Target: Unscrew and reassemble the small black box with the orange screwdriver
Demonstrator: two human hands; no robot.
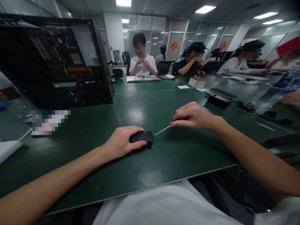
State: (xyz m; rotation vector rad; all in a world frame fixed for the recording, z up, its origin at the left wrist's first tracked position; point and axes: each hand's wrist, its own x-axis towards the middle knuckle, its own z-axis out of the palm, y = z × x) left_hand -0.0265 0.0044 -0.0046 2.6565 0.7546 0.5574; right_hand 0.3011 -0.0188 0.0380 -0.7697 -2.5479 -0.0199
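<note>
My left hand (pixel 122 142) rests on the green table (pixel 145 106) and grips a small black box (pixel 143 138), fingers wrapped round its left half. My right hand (pixel 193 115) is closed on a thin screwdriver (pixel 167 127) with a red handle. Its metal shaft slants down to the left, and the tip meets the right end of the black box. Both forearms reach in from the near edge of the table.
An open black computer case (pixel 56 62) stands at the back left. A white sheet (pixel 8 149) lies at the left edge. A phone (pixel 222 93), a small cardboard box (pixel 197 82) and papers lie farther right. Several people sit along the far side.
</note>
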